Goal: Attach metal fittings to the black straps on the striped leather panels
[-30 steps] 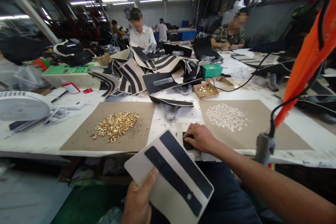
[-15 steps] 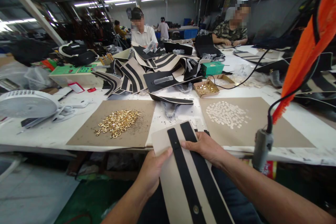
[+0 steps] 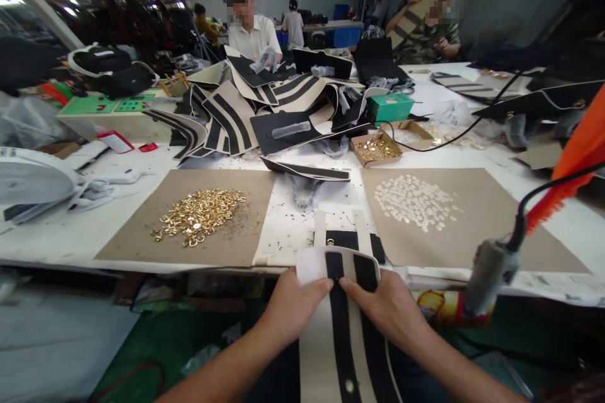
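Both my hands grip a beige panel with black stripes (image 3: 314, 334), held in front of me below the table edge. My left hand (image 3: 295, 302) holds its left side, thumb on top beside the near black stripe. On its right side my right hand (image 3: 385, 299) is closed, with its thumb pressing near a small dark hole in that stripe. A round metal snap (image 3: 350, 385) sits lower on the same stripe. Just beyond the panel's far end lies a black piece with light straps (image 3: 347, 239) and a small gold fitting.
Gold metal fittings (image 3: 201, 217) lie heaped on a brown sheet (image 3: 142, 233) at left. Clear discs (image 3: 413, 201) cover part of another sheet (image 3: 501, 227) at right. Behind are piled striped panels (image 3: 236, 116) and a box of gold parts (image 3: 375, 150). An orange cloth and cable (image 3: 520, 227) hang at right.
The panel has turned straighter and its far end now bends. My right hand has moved lower, bringing both thumbs close together. A co-worker at back right has raised a striped piece.
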The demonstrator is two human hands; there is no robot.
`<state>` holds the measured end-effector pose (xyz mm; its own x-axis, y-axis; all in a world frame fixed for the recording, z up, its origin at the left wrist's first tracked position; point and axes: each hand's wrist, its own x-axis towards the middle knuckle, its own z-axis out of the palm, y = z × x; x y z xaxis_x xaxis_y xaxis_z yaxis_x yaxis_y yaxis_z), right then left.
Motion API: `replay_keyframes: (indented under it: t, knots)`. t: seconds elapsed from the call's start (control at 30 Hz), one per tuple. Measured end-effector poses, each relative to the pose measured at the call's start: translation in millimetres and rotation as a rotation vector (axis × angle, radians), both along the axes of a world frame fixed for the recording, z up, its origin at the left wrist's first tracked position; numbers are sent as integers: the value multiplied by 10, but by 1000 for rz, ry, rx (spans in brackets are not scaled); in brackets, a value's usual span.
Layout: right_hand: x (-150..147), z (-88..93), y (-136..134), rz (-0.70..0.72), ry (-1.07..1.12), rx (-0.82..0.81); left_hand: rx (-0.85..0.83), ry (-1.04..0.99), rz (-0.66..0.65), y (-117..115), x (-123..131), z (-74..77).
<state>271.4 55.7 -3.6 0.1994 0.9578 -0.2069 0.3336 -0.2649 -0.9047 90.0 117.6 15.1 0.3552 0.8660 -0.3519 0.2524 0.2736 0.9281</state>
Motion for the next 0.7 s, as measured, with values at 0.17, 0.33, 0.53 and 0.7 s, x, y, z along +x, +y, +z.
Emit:
replay_keyframes:
  t: [0.17,0.33,0.53,0.7]
  knots:
    - [127,106,501,43,-360,-93,45,100,-95,461,94,35]
    - [144,91,720,84,-585,-125,206,208,-171,691,114,-73]
    - [125,38,758,107,-675,-130,187,204,-166,739,124,-167]
    - [112,35,806,135,-746,-177,165,253,-173,784,149,-152]
